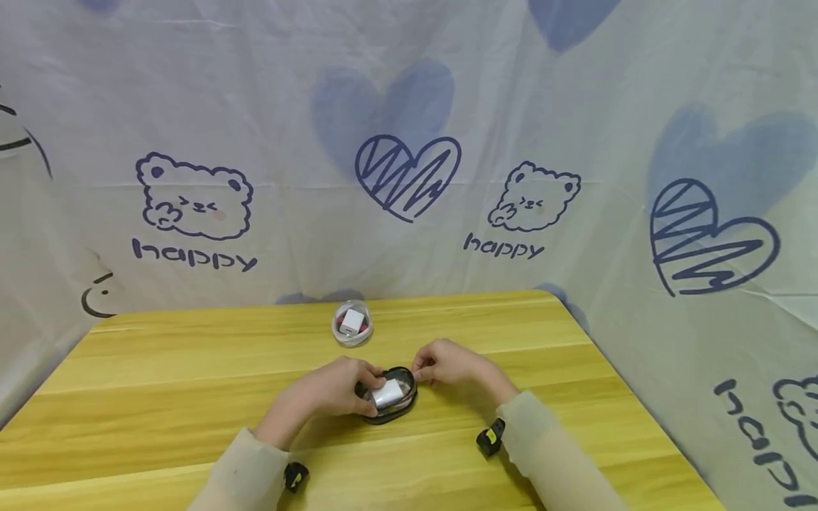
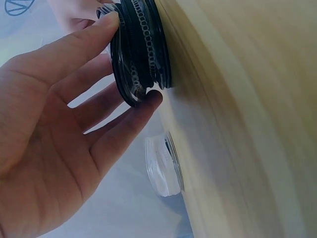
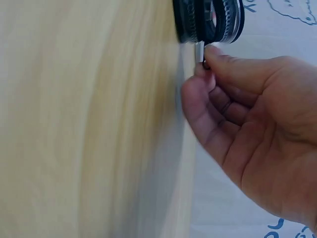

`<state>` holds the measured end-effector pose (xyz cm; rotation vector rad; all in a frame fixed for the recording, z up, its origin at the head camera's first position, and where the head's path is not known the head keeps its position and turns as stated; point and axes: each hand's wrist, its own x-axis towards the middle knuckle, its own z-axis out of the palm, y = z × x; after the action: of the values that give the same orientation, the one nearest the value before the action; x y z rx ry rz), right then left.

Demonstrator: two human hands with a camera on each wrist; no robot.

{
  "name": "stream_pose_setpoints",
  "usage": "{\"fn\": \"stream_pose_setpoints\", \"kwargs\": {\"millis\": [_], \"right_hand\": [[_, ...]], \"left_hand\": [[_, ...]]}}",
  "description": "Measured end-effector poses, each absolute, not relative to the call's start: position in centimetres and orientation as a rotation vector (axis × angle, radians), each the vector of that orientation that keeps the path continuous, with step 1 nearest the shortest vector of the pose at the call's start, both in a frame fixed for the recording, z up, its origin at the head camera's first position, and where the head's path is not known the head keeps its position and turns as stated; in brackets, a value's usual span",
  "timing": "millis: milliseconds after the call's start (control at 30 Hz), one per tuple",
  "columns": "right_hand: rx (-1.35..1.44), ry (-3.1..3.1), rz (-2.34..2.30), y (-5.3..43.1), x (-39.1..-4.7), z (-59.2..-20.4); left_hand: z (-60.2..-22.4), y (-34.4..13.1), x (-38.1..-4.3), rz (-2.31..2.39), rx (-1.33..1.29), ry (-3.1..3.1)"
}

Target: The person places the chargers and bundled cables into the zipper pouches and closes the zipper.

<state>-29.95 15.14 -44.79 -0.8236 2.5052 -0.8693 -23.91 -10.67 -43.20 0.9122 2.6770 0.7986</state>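
A small oval zip case point(image 1: 407, 404) with black rims and clear panels stands low over the table, in front of me. A white block point(image 1: 387, 393) shows within its outline in the head view. My left hand point(image 1: 339, 387) grips the case's left end, thumb on one rim and fingers along the other side. Two rows of zip teeth point(image 2: 143, 29) show between the rims in the left wrist view. At the right end, my right hand point(image 3: 247, 109) pinches a small zipper pull point(image 3: 205, 63) between thumb and forefinger, its other fingers curled.
Behind the case, a round clear pouch point(image 1: 351, 341) with a white charger plug point(image 1: 352, 321) in it lies near the back of the wood-grain table point(image 1: 192, 411). A printed white cloth point(image 1: 287, 213) hangs behind the table's far edge.
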Motion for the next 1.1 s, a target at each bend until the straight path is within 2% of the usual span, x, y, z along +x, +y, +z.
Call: {"fn": "stream_pose_setpoints", "kwargs": {"millis": [300, 700, 1100], "right_hand": [[-0.727, 2.52, -0.928, 15.3, -28.8, -45.1], [-0.867, 2.534, -0.761, 16.1, -28.0, -44.1], [-0.755, 2.559, -0.883, 15.9, -27.5, -44.7]], "left_hand": [[-43.6, -10.5, -23.7, 0.833, 0.91, 2.678], [-43.6, -10.4, -23.8, 0.829, 0.929, 2.704], [-42.9, -10.8, -24.2, 0.778, 1.035, 2.671]]}}
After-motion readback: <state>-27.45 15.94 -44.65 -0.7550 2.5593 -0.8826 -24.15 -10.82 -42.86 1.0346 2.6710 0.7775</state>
